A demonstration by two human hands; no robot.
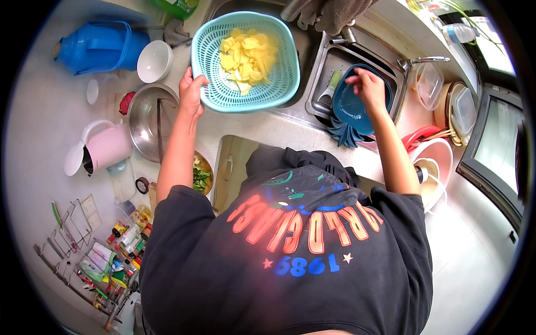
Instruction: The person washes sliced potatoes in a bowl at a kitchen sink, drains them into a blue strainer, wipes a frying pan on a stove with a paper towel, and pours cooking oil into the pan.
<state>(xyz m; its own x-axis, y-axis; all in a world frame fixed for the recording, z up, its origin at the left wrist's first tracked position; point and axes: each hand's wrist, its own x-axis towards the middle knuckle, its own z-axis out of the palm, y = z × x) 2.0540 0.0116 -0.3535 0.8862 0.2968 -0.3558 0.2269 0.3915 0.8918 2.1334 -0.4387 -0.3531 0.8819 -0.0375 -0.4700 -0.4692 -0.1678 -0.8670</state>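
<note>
My left hand grips the left rim of a light-blue plastic colander, its thumb over the edge. Thin yellow slices, perhaps potato, lie heaped in the colander, which is over the left sink basin. Over a dark-blue plastic bowl in the right basin is my right hand, fingers slightly bent and slightly blurred, holding nothing that I can see; whether it touches the bowl I cannot tell. A peeler with a green handle lies in that basin, left of the bowl.
Left on the counter are a steel basin, a white bowl, a blue thermos jug and a pink kettle. A pan of greens is by my left arm. The faucet stands behind the sink; basins are at right.
</note>
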